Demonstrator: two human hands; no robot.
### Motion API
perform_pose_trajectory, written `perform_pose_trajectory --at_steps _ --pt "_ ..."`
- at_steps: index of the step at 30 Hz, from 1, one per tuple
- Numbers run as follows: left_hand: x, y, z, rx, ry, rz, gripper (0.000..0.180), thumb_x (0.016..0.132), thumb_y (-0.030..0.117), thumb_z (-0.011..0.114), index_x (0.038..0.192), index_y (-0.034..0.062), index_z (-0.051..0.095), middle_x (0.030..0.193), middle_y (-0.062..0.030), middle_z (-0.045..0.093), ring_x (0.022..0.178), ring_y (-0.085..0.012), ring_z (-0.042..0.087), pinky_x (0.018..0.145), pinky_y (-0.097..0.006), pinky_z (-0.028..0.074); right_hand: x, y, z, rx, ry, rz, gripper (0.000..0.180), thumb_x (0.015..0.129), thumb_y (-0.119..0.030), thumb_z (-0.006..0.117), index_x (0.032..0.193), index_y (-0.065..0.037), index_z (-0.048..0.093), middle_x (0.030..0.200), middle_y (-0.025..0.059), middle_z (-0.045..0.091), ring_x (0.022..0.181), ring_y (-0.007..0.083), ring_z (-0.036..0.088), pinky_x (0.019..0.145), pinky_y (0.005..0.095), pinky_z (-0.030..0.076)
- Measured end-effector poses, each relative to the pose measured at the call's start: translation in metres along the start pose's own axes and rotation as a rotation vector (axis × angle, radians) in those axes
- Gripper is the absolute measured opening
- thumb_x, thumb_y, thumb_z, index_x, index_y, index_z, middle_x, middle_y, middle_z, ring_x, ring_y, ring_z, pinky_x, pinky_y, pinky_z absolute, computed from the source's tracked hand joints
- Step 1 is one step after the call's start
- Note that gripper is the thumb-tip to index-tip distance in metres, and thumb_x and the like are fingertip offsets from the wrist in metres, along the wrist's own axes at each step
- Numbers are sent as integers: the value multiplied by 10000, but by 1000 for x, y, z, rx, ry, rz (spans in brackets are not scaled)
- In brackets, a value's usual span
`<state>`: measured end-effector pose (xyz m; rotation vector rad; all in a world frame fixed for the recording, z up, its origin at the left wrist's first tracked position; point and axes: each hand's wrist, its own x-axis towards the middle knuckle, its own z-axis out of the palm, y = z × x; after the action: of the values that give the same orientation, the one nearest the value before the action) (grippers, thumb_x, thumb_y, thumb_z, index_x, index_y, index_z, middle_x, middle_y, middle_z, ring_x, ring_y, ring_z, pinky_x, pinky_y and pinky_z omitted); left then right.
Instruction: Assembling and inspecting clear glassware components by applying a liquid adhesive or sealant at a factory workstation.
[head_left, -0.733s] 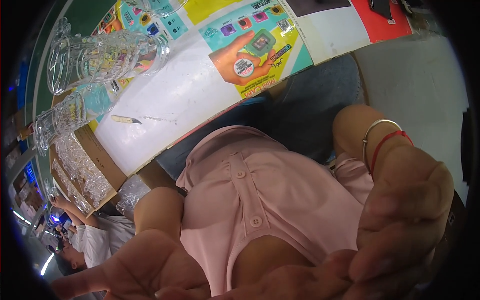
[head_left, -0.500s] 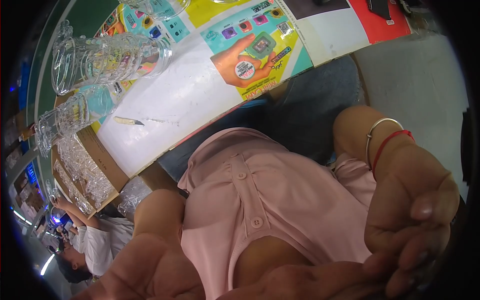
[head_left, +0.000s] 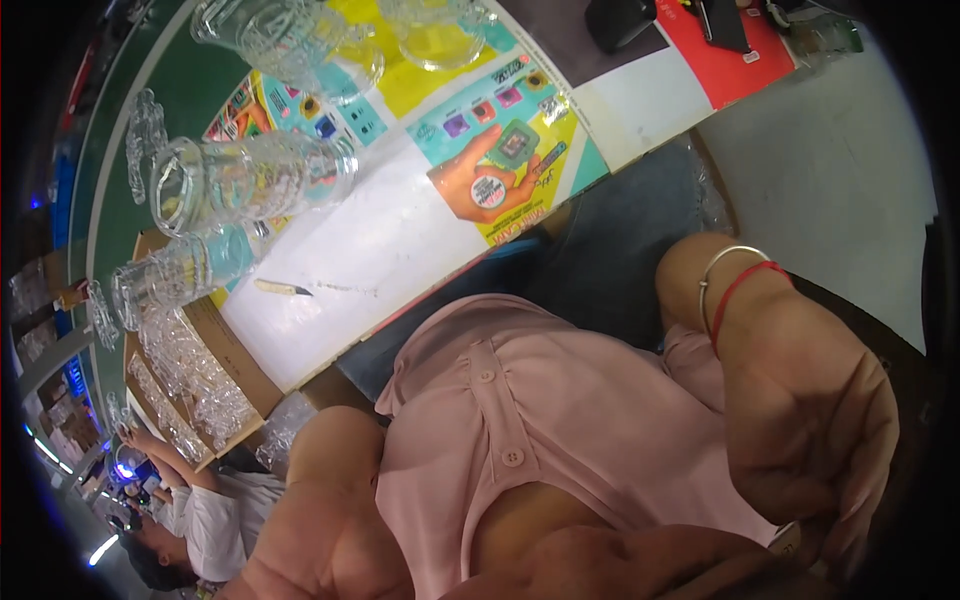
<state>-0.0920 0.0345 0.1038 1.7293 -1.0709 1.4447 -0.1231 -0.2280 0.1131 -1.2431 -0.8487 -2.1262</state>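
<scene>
Nearest the left hand (head_left: 325,545) sits the open carton (head_left: 245,362), just off the table's left corner, loaded with clear plastic pieces (head_left: 205,380). They look light, thin and slick, likely to crease or crack under a squeeze; the carton walls seem stiffer, so an opposite pair of edges looks the surest hold. A crumpled clear bag (head_left: 288,422) lies beside it, surely soft and slippery. Now the fingers: the left's run out of sight, so no telling; the right hand (head_left: 810,425) curls inward in front of the pink top (head_left: 560,400), and whether anything is pinched there I can't make out. Up on the table (head_left: 330,240), printed sheets cover the surface, a pale-handled knife (head_left: 283,288) lies near the edge, and clear vessels (head_left: 250,185) gleam beyond. Farther left, a co-worker in a white sleeve (head_left: 215,515); on the right, grey floor (head_left: 840,180).
</scene>
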Motion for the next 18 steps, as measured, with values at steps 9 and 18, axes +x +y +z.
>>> perform_pose_trajectory --at_steps 9,18 --pt "-6 -12 31 -64 318 93 343 839 107 547 1164 31 468 1176 -94 463 1113 -207 455 1036 -444 294 -7 -20 3 119 61 -164 257 766 -97 538 1016 -68 593 1113 52 590 1049 161 541 895 292 423" --pt "-56 -10 -7 -191 319 84 329 804 49 519 1110 167 548 1126 -63 492 926 -231 559 855 -433 430 -20 -32 36 398 220 -319 318 722 -108 629 1012 -21 529 1061 82 536 978 212 498 819 310 435"
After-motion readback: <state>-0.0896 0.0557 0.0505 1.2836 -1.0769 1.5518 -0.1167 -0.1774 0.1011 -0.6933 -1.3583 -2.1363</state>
